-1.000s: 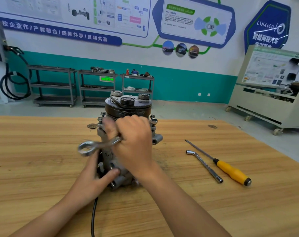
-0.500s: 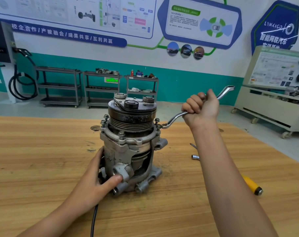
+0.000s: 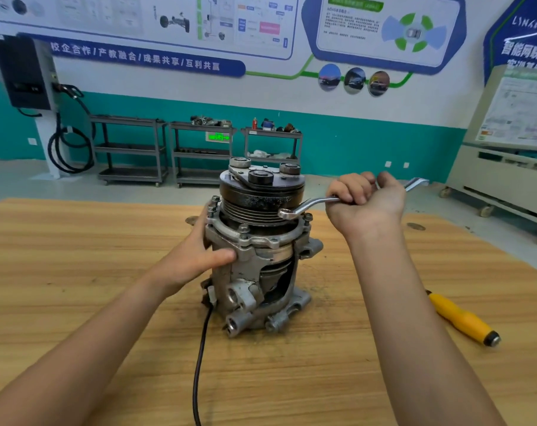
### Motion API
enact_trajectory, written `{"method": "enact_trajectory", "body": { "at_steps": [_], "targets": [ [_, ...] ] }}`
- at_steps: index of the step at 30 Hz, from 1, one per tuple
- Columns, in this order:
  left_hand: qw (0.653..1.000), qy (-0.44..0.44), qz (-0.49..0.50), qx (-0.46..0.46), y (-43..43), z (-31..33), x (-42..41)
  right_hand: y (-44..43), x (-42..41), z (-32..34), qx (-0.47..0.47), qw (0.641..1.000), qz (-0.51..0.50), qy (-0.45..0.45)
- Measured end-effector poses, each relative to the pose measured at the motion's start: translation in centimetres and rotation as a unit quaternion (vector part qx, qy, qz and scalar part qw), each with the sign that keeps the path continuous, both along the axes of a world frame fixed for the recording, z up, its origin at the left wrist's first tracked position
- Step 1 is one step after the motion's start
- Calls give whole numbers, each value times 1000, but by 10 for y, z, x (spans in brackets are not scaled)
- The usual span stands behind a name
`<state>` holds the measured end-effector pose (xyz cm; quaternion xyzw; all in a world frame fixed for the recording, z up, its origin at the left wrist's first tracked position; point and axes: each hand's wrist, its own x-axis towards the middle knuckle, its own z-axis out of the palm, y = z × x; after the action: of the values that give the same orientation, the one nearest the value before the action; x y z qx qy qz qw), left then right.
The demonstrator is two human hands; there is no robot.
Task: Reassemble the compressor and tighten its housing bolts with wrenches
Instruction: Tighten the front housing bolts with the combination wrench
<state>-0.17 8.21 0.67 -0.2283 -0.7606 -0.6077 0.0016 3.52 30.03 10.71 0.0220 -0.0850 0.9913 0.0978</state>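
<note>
The grey metal compressor (image 3: 255, 272) stands upright in the middle of the wooden table (image 3: 76, 272), with a black pulley on top and several bolts around its upper flange. My left hand (image 3: 199, 256) grips the left side of the housing just below the flange, thumb across the front. My right hand (image 3: 365, 201) holds a silver ring wrench (image 3: 310, 206) by its shaft. The wrench's ring end sits over the flange next to a bolt on the right; whether it is on a bolt head is unclear.
A yellow-handled screwdriver (image 3: 461, 318) lies on the table to the right, partly hidden by my right forearm. A black cable (image 3: 201, 358) runs from the compressor's base toward me. Shelving carts (image 3: 199, 149) and a wheeled trainer stand (image 3: 507, 179) are behind the table.
My right hand carried the wrench from the compressor's left front round to its right side, then lowered the ring end onto the flange. My left hand slid up from the base to the upper housing.
</note>
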Motion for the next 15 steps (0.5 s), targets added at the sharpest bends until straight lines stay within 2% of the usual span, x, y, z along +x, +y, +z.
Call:
{"method": "enact_trajectory", "body": {
  "at_steps": [3, 10, 15],
  "targets": [
    [1000, -13, 9, 25, 7, -2, -1, -7, 10, -2, 13, 999, -40, -21],
    [976, 69, 203, 30, 37, -14, 35, -12, 26, -11, 28, 991, -122, -48],
    [971, 57, 231, 19, 39, -14, 45, -8, 37, -13, 39, 989, -131, -57]
  ]
}}
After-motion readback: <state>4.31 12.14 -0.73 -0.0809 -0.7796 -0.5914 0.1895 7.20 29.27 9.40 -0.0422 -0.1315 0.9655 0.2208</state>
